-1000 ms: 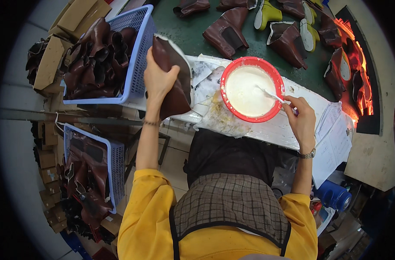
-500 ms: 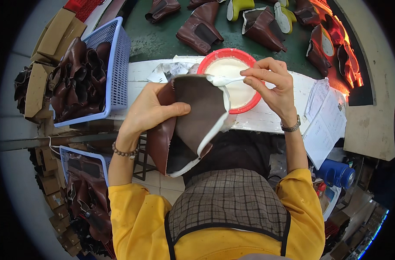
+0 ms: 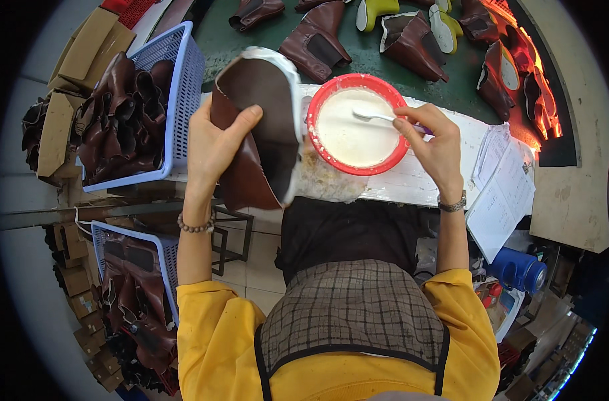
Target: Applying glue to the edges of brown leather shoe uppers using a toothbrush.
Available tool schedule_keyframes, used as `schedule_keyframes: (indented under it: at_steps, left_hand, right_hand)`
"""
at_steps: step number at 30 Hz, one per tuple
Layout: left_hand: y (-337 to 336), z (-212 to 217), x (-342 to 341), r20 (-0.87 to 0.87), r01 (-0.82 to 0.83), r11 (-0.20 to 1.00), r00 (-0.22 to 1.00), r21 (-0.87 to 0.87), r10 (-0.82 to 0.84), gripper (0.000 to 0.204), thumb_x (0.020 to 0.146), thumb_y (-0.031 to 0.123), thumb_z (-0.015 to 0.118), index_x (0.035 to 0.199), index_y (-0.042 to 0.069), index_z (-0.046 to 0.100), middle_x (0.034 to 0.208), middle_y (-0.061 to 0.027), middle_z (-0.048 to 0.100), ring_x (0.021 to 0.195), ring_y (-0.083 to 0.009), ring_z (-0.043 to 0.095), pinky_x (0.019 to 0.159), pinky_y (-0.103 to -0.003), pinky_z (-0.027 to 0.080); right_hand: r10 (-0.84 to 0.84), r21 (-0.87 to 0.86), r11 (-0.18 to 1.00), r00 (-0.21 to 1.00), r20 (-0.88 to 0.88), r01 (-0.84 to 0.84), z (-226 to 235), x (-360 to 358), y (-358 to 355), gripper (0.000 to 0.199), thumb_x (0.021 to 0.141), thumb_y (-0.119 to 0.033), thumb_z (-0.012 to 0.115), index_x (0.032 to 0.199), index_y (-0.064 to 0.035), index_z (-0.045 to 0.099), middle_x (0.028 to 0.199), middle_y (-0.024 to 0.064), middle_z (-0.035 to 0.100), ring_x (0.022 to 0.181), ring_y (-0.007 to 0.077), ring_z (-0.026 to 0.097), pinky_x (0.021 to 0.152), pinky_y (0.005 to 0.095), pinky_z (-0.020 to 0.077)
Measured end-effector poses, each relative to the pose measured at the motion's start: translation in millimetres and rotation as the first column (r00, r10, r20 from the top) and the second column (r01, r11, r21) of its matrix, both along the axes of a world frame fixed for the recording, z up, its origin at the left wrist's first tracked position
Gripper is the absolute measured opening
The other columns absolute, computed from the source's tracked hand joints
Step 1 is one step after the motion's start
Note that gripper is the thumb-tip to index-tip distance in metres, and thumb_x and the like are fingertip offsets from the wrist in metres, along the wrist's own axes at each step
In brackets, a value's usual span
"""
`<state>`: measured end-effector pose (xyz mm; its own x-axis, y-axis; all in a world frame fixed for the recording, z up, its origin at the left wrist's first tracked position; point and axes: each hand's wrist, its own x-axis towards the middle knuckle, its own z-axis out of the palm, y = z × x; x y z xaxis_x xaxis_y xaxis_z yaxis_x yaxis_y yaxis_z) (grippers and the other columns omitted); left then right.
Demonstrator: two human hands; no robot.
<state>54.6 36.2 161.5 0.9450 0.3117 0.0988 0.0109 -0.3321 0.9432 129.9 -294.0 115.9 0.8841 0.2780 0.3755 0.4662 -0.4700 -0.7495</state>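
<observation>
My left hand (image 3: 214, 144) grips a brown leather boot upper (image 3: 271, 137), thumb laid over its dark inner side and fingers behind it. A white wet coating runs along the upper's far and right edge. Between the fingertips of my right hand (image 3: 438, 140) is a small white brush (image 3: 374, 115), shaped like a toothbrush, with a purple handle end. The brush head is over the white creamy liquid (image 3: 351, 137) in a red bowl (image 3: 392, 160). The upper is held just left of the bowl, apart from it.
Brown boots (image 3: 324, 45) and yellow-green shoe forms (image 3: 444, 30) lie on the green table (image 3: 237, 53). Blue baskets (image 3: 184, 100) of brown uppers stand at left. Papers (image 3: 498, 190) hang off the white bench (image 3: 418, 190). A blue jug (image 3: 518, 267) is at lower right, under an orange glow (image 3: 538, 80) farther back.
The boot upper has moved left and away from me, turning more upright. My right hand has drawn the brush off its edge and back over the bowl.
</observation>
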Motion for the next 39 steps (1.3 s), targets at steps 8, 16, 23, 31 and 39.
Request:
schedule_keyframes:
  at_steps: [8,16,23,31,39]
  left_hand:
    - [39.8,-84.0,-34.4,-0.124,0.201,0.842,0.979,0.501,-0.161,0.139,0.058,0.032,0.098,0.163,0.003,0.012,0.15,-0.0272,0.045,0.135,-0.0418,0.05,0.11,-0.049,0.042]
    - [33.1,-98.3,-59.1,-0.142,0.141,0.699,0.988,0.701,-0.057,0.12,0.064,0.011,0.088,0.163,0.012,0.018,0.152,-0.0243,0.041,0.138,-0.0415,0.043,0.106,-0.054,0.043]
    - [24.5,-83.0,-67.9,0.204,-0.053,0.81,0.975,0.584,-0.083,0.088,0.068,-0.016,0.07,0.15,0.0,0.044,0.141,-0.0209,0.055,0.128,-0.032,0.058,0.109,-0.035,0.044]
    - [-5.3,-51.5,-76.7,0.306,0.291,0.829,0.829,0.478,-0.468,0.076,0.073,0.002,0.087,0.14,0.003,0.053,0.141,-0.0243,0.056,0.124,-0.0423,0.058,0.104,-0.045,0.048]
    - [-34.0,-35.3,-76.2,0.332,0.041,0.928,0.927,0.371,-0.173,0.082,0.074,0.007,0.089,0.144,-0.002,0.047,0.141,-0.0234,0.056,0.128,-0.0358,0.058,0.108,-0.04,0.046]
  right_hand:
    - [-0.101,-0.504,0.838,0.967,0.233,0.209,-10.9,-4.6,-20.2,0.011,0.085,-0.021,0.078,0.09,-0.0114,0.08,0.084,0.0026,0.07,0.068,0.0229,0.068,0.061,0.0354,0.0507]
    - [-0.153,-0.35,0.921,0.985,0.081,0.171,-18.9,-1.8,-27.2,0.015,0.087,-0.022,0.078,0.092,-0.0084,0.079,0.084,0.0052,0.07,0.068,0.0223,0.068,0.061,0.0335,0.0503]
    - [-0.024,0.057,0.998,0.998,-0.06,0.027,-8.4,-6.2,-12.0,0.013,0.087,-0.01,0.08,0.098,-0.0037,0.079,0.084,0.0055,0.07,0.07,0.0127,0.063,0.06,0.0261,0.046]
    - [0.059,0.147,0.987,0.997,0.041,-0.064,4.4,16.3,19.9,0.012,0.084,-0.009,0.082,0.092,-0.001,0.078,0.083,0.0069,0.071,0.072,0.0133,0.065,0.063,0.0257,0.0484]
    - [0.111,0.274,0.948,0.977,0.184,-0.159,10.7,-1.4,14.6,0.017,0.081,-0.001,0.083,0.098,-0.0016,0.08,0.091,0.0062,0.069,0.077,0.0102,0.064,0.066,0.0234,0.0518]
